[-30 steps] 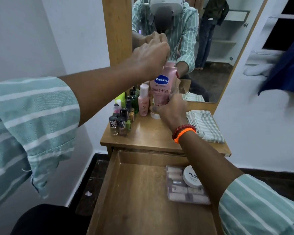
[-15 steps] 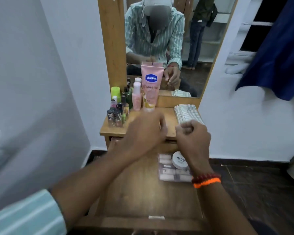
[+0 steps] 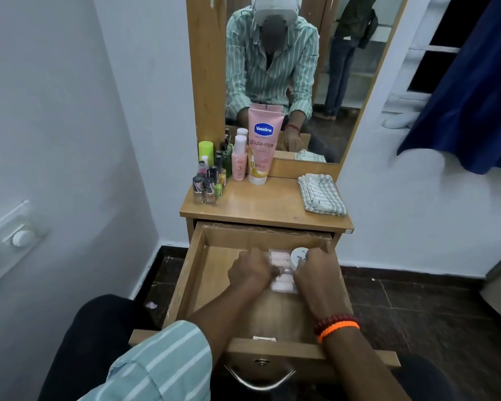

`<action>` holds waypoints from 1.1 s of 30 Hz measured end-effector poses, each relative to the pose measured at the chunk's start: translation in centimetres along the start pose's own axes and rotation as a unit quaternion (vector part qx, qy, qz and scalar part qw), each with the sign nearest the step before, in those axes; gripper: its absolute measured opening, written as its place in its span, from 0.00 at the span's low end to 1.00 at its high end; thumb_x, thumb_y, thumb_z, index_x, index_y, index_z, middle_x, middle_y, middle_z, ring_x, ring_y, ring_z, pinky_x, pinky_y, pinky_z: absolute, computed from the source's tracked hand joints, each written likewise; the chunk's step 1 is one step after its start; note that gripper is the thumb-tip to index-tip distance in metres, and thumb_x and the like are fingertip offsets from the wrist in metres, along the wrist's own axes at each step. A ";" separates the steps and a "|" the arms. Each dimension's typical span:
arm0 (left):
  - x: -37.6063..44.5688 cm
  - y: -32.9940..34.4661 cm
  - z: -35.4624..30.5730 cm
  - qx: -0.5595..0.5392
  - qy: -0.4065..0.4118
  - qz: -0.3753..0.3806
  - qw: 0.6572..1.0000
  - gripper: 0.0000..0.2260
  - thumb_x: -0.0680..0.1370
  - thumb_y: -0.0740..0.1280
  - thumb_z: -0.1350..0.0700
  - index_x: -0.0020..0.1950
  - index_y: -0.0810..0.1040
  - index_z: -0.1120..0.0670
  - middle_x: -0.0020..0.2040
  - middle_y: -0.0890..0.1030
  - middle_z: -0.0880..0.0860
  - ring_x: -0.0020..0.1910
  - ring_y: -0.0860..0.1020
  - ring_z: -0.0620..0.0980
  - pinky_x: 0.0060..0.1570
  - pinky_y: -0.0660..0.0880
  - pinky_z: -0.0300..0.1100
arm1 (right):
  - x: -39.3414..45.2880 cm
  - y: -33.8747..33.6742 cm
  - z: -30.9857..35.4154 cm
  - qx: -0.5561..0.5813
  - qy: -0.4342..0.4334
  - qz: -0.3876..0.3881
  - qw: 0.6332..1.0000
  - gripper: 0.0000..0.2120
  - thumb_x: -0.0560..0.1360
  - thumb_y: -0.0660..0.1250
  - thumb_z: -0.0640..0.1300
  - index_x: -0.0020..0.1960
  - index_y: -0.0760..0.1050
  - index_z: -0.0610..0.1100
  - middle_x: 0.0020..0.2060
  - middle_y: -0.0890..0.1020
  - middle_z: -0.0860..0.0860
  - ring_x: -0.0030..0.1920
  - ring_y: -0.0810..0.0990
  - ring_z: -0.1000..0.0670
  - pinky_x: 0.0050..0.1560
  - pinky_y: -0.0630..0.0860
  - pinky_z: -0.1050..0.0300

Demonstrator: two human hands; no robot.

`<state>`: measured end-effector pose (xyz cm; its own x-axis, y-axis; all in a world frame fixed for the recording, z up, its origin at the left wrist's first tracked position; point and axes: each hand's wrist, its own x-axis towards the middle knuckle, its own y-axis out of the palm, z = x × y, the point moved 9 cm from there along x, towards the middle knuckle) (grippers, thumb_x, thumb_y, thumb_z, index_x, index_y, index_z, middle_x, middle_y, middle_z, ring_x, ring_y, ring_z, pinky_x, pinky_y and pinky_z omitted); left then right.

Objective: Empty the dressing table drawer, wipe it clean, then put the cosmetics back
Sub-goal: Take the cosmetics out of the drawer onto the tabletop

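Now down in the drawer [image 3: 214,273]: left hand [image 3: 250,270] and right hand [image 3: 315,273] curled onto the clear case [image 3: 281,280] and white jar [image 3: 298,257]; actual grip unclear. Could tip jar off case if lifted unevenly.

The room is dim and cool-toned, with soft, even light and only faint shadows inside the open drawer [image 3: 203,273] and under the tabletop [image 3: 261,206]. Both hands in the drawer are smeared by motion blur, and the mirror [image 3: 324,82] shows a darker scene without glare. The wide lens bends the walls outward, and the edges look soft.
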<state>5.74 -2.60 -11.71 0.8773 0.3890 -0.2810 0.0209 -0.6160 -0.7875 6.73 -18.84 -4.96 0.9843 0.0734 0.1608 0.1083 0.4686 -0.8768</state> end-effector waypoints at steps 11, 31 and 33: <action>-0.2 -1.4 0.5 0.028 0.019 -0.022 0.999 0.10 0.78 0.71 0.49 0.48 0.71 0.52 0.57 0.79 0.55 0.54 0.79 0.57 0.43 0.71 0.46 | -0.3 1.7 -0.3 0.000 0.072 0.029 0.997 0.10 0.80 0.68 0.41 0.58 0.76 0.36 0.54 0.83 0.38 0.53 0.83 0.39 0.42 0.72 0.56; 0.9 -1.2 1.9 -0.074 0.003 -0.003 0.997 0.11 0.70 0.75 0.54 0.50 0.84 0.57 0.50 0.83 0.57 0.46 0.82 0.56 0.48 0.82 0.49 | 0.3 3.1 -1.2 0.082 0.164 0.107 0.977 0.16 0.78 0.69 0.41 0.63 0.70 0.39 0.63 0.77 0.37 0.62 0.78 0.37 0.58 0.79 0.45; 0.5 -1.4 2.1 -0.071 0.006 -0.007 0.997 0.10 0.71 0.75 0.55 0.50 0.84 0.57 0.50 0.83 0.56 0.47 0.82 0.55 0.46 0.81 0.47 | -0.1 2.9 -1.1 0.088 0.164 0.106 0.977 0.14 0.77 0.70 0.41 0.59 0.71 0.40 0.62 0.78 0.37 0.61 0.79 0.38 0.56 0.79 0.45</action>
<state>5.17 -0.06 -11.92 0.8825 0.3904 -0.2621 0.1008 -0.7015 -0.7055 7.09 -18.43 -8.02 0.9769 -0.0861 -0.1954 -0.1010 0.6202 -0.7780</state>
